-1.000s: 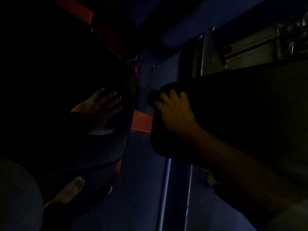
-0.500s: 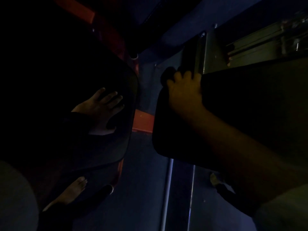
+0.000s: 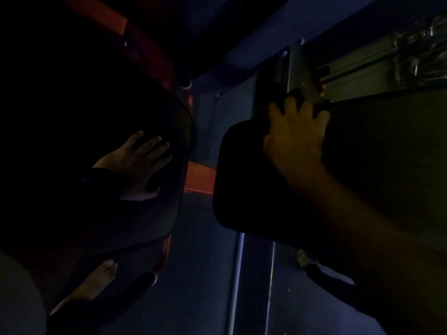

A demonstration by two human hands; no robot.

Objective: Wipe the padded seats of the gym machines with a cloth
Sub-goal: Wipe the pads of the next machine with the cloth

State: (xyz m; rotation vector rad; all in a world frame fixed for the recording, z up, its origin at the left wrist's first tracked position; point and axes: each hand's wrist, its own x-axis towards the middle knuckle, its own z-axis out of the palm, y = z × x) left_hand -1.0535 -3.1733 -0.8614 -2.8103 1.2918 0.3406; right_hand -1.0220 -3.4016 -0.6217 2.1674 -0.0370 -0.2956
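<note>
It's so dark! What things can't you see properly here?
1. Cloth: head view, mostly under the right hand; darkness hides whether fingers grip or press it.
2. Left seat pad: head view, its left side lost in shadow beyond the left hand.
3. Right seat pad: near part covered by the right forearm.

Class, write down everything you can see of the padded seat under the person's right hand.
The right padded seat is a dark, smooth-looking cushion, maybe vinyl, with rounded corners, seen from above. The right hand lies on its far part, fingers spread, over a dark bunched thing, probably the cloth. A grey metal frame stands behind it; an orange bar runs beside its left edge. Dim light hides any marks.
</note>
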